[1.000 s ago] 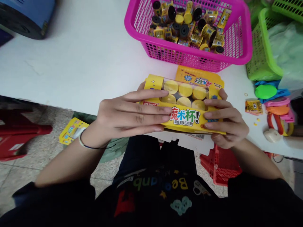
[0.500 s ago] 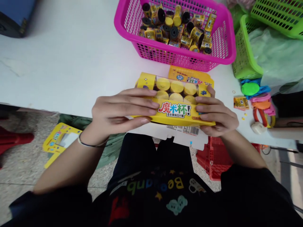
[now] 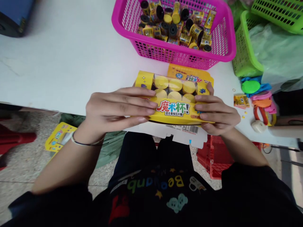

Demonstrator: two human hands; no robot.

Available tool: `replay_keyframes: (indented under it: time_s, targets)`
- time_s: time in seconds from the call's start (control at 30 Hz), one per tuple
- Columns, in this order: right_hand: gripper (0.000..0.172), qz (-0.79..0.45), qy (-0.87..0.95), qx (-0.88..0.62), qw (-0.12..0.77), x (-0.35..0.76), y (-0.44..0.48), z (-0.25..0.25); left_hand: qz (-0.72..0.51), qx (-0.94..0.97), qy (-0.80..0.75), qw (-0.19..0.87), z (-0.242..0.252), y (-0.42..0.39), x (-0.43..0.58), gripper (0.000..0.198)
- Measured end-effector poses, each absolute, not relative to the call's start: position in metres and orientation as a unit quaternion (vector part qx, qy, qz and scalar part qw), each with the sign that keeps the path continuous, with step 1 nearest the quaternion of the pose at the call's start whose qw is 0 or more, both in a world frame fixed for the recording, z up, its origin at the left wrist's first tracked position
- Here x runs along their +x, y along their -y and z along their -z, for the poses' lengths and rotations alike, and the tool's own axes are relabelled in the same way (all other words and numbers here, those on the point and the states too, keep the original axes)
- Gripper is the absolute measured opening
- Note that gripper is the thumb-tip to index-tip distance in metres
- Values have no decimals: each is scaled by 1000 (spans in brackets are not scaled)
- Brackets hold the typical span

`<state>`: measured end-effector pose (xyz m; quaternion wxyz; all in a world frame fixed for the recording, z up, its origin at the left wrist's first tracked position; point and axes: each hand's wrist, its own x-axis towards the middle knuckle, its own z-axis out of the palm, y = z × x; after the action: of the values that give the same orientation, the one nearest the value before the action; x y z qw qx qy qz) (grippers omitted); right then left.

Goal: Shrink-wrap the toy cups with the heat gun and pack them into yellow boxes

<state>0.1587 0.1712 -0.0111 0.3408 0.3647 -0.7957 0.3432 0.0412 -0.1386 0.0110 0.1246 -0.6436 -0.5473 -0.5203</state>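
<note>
Left hand (image 3: 115, 108) narrow, closed around the left end of a yellow candy box (image 3: 172, 107), fingers flat across the front panel; right hand (image 3: 217, 110) equally narrow, wrapped over the right end. Level between both hands, over the edge of the worktop (image 3: 59, 63), with a window of yellow-topped cups (image 3: 168, 85) facing up. Best with even pressure from both sides, fingers off the clear window, corners kept square. Along the near edge, a loose white card flap (image 3: 187, 134) toward the lap; on the far side, a yellow flap (image 3: 189, 72) just short of a magenta plastic basket (image 3: 175, 55).
</note>
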Motion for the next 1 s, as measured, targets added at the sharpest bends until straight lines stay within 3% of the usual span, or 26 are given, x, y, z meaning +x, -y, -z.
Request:
replay_keyframes:
  time_s: [0.27, 0.4, 0.6, 0.8, 1.0]
  targets:
    - [28, -288, 789, 413, 352, 154, -175, 9, 502, -660, 546, 119, -18, 140, 39, 49]
    - [46, -273, 798, 395, 364, 155, -175, 13, 500, -634, 586, 65, -29, 142, 47, 51]
    - [35, -235, 835, 353, 350, 161, -170, 10, 491, -571, 658, -12, -24, 142, 53, 22]
    - [29, -253, 805, 349, 407, 157, -164, 10, 544, -520, 659, -1, -22, 139, 55, 28]
    - [28, -225, 820, 350, 393, 159, -165, 8, 523, -580, 624, -19, -25, 162, 44, 40]
